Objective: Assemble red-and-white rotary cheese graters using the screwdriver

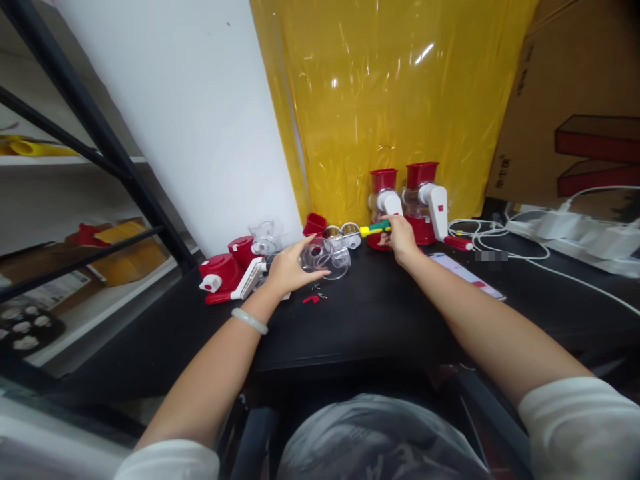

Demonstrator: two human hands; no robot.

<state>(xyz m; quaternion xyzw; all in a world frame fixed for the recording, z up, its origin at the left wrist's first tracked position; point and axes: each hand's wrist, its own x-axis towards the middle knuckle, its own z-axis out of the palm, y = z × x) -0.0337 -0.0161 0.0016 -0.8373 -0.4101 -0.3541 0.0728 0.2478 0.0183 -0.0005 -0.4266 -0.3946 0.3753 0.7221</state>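
My left hand [293,268] grips a clear plastic housing [336,259] of a rotary grater, thumb and fingers around its left end. In my right hand [401,239] is a screwdriver [375,229] with a green and yellow handle, its shaft pointing left toward the housing. Whether the tip touches the plastic I cannot tell. Small screws [317,287] and red plastic bits [311,299] lie on the black table just below the housing. Behind it are metal grating drums [351,233] and a red hopper piece [315,224].
Two assembled red and white graters [421,200] stand at the back. Red bases [218,272] with a white crank [249,280] lie on the left. A phone [465,275], cables [493,235] and a power strip [575,240] are at right. A black shelf frame [100,133] rises at left.
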